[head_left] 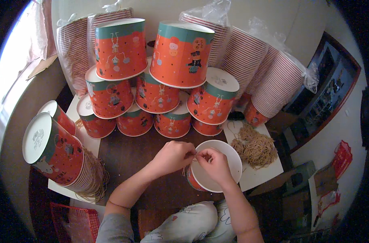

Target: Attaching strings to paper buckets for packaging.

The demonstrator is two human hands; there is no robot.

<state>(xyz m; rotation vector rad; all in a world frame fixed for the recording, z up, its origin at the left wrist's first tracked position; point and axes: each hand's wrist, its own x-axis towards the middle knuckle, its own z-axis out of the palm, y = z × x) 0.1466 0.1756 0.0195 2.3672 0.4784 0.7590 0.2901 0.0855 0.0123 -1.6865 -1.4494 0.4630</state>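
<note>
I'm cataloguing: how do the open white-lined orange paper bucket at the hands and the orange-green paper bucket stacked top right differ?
The open bucket's mouth faces up; the stacked bucket stands upside down. The open bucket shows white inside; the stacked bucket shows its printed wall. Both have orange outsides.

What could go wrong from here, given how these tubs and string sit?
1. The orange paper tub with a white interior might shift if nudged: the left hand and right hand meet near its rim, neither visibly gripping it.
2. The tangled tan string heap could snag.
3. A knock might topple the pyramid of upside-down orange-and-green paper tubs, whose upper tubs rest on others.
</note>
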